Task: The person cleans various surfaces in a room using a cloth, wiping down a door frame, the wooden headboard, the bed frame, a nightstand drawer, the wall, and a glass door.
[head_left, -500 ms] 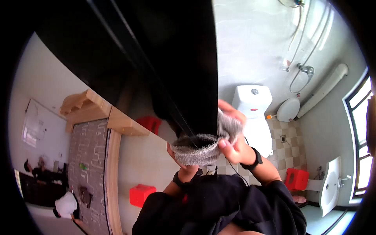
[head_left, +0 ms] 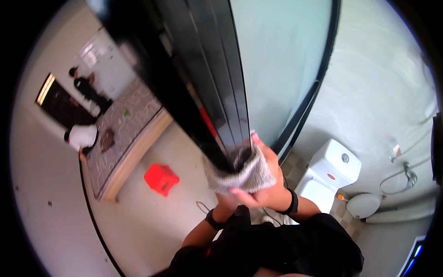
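A grey towelling cloth (head_left: pixel 249 177) is wrapped round the dark edge of a tall black door frame (head_left: pixel 203 78) that rises from just in front of me. My right hand (head_left: pixel 271 182) grips the cloth from the right, its fingers bent round the far side and its thumb along the front. Below and to the left, my left hand (head_left: pixel 226 202) presses the cloth from underneath. Most of its fingers are hidden behind the fabric. Both wrists wear a black band.
A red plastic stool (head_left: pixel 161 179) stands on the pale floor at left. Beyond it is a bed (head_left: pixel 134 104) with two people near it, one in white, one in dark clothes. At right are frosted glass (head_left: pixel 281 51), a white toilet (head_left: pixel 334 164) and a shower mixer (head_left: pixel 410 175).
My view has swung left, bringing more of the bed, the people and the frosted glass into sight. My right hand has shifted lower round the cloth, which stays wrapped on the frame.
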